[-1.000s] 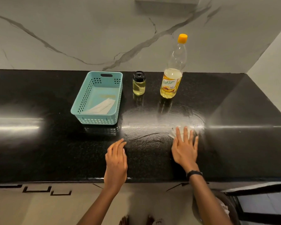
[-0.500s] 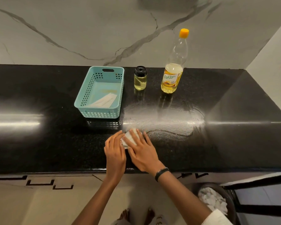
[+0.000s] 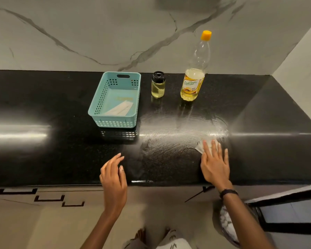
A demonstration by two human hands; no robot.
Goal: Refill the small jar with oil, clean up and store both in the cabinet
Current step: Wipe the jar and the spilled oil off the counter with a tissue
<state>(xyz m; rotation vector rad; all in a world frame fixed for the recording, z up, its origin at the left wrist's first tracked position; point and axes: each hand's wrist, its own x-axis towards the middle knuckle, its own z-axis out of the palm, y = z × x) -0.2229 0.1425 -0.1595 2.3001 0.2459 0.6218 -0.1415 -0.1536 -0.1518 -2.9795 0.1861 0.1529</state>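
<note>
Glossy speckled black countertop [image 3: 61,155], smeared streaky; perforated plastic basket [image 3: 104,103]; clear plastic oil bottle [image 3: 196,69]

Tissue [image 3: 201,147] mostly covered by the right hand [image 3: 215,165]; only a pale edge shows past the fingertips, so its shape can't be told. Bin [image 3: 226,223] at lower right is partly behind the right forearm, white contents blurred. Folded paper in the teal basket [image 3: 115,99] is partly screened by the near wall. Small print on the oil bottle [image 3: 193,83] label is unreadable. Feet at the bottom edge are cropped. Left hand [image 3: 113,177] is motion-blurred.
</note>
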